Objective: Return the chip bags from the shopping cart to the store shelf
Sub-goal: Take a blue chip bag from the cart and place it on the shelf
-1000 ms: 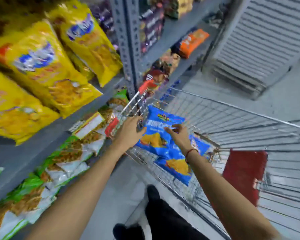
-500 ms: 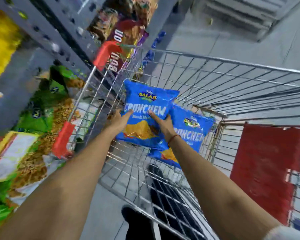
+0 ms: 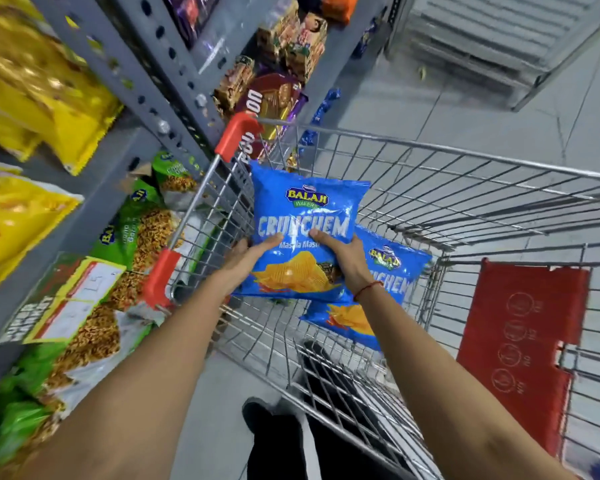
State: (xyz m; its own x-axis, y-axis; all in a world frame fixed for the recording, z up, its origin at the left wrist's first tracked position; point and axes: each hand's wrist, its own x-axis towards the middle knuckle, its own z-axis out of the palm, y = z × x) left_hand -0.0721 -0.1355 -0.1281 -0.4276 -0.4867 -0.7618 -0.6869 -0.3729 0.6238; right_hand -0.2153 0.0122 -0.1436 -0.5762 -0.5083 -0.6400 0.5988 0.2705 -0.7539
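Note:
A blue chip bag [image 3: 305, 209] is held upright over the wire shopping cart [image 3: 465, 174]. My left hand [image 3: 246, 261] grips its lower left edge, thumb on the front. My right hand [image 3: 343, 258] grips its lower right side; a red thread circles that wrist. A second blue chip bag [image 3: 388, 271] lies in the cart behind and below the first, partly hidden by my right hand and forearm. The grey store shelf [image 3: 94, 199] runs along the left, right beside the cart.
Yellow snack bags [image 3: 49, 98] fill the upper shelf, green snack bags [image 3: 132, 230] the lower one, with a price tag [image 3: 73, 303] on the edge. The cart's red child-seat flap [image 3: 520, 341] hangs at the right. My dark trouser legs and shoe [image 3: 274, 431] are below. Grey tiled floor [image 3: 465, 98] lies beyond.
Both hands have closed on the front blue bag and lifted it off the second bag, higher in the cart. The view has tilted down toward the cart.

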